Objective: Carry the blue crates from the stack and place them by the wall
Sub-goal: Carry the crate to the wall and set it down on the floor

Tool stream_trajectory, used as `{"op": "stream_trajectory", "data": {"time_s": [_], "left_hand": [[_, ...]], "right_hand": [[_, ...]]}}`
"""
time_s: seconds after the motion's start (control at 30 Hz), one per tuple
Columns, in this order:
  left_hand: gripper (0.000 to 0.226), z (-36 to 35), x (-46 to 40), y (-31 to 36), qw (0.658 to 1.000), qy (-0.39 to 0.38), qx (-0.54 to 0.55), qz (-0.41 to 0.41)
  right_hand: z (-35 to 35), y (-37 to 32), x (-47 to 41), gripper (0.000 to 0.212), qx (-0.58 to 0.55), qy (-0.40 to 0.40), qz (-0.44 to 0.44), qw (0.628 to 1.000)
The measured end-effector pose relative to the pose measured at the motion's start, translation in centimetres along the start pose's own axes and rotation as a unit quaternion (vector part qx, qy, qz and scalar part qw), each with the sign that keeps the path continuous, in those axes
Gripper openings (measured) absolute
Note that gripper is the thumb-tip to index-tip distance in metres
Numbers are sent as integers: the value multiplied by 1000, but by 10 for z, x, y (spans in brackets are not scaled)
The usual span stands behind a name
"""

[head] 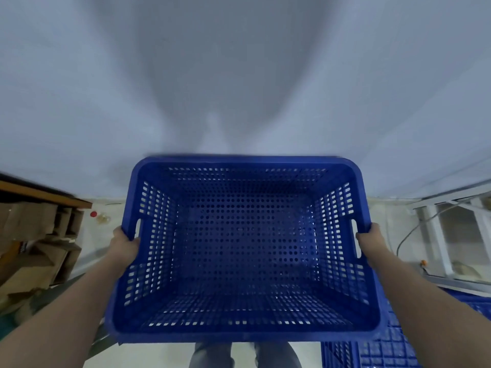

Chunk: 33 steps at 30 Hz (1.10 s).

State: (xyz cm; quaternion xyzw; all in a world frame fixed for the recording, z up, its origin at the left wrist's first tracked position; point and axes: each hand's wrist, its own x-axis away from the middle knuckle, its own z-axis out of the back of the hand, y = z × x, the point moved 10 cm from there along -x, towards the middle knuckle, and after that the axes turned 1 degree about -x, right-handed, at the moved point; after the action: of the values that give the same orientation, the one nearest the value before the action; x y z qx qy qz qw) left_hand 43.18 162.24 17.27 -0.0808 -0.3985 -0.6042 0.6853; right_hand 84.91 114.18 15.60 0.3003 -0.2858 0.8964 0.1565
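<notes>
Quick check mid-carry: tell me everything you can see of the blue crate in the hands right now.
The blue crate is a rectangular open-top bin that looks like moulded plastic, with perforated walls and floor, a smooth rolled rim and a handle slot in each short side. It is empty and upright, held off the floor facing the pale wall. The left hand grips the left rim by its slot; the right hand grips the right rim likewise. Nothing else visibly touches it.

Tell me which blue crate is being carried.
The upright perforated crate, gripped at both rims by left hand and right hand; the other blue crates lie lower right.
</notes>
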Motion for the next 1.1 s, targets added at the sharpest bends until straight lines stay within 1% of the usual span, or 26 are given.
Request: {"op": "stream_trajectory", "data": {"time_s": [0.1,0.2,0.27,0.33,0.37,0.43,0.5,0.57,0.67,0.77,0.83,0.93,1.03,1.1], "left_hand": [[51,3,10,-2,996,-2,-91,6],[51,7,21,-6,987,-25,-159,10],[60,7,32,7,978,-50,-200,-26],[68,7,56,40,965,-67,-233,-95],[70,7,73,61,954,-74,-259,-134],[70,7,115,106,918,-85,-327,-210],[66,8,156,153,879,-82,-379,-280],[62,13,197,199,848,-68,-407,-333],[63,23,258,266,811,-47,-426,-398],[66,36,328,337,775,-13,-410,-481],[67,40,381,378,738,4,-399,-544],[67,40,457,413,674,29,-398,-622],[67,29,522,422,612,34,-401,-681],[68,19,560,421,581,23,-397,-711]], "right_hand": [[-1,-3,6,45,114,15,-9,993],[-3,-15,23,49,240,0,7,971],[-4,-33,42,37,308,-38,45,949],[2,-58,63,23,346,-59,104,931],[7,-72,73,19,354,-62,135,923],[22,-103,96,21,360,-60,189,912],[45,-132,125,30,363,-55,220,904],[79,-158,159,41,363,-36,242,899],[138,-186,204,53,369,7,257,893],[204,-204,240,55,351,74,253,899],[249,-209,266,54,328,122,246,904],[308,-204,311,53,307,191,231,903],[354,-178,353,55,286,246,200,904],[378,-152,379,57,270,276,172,906]]}}
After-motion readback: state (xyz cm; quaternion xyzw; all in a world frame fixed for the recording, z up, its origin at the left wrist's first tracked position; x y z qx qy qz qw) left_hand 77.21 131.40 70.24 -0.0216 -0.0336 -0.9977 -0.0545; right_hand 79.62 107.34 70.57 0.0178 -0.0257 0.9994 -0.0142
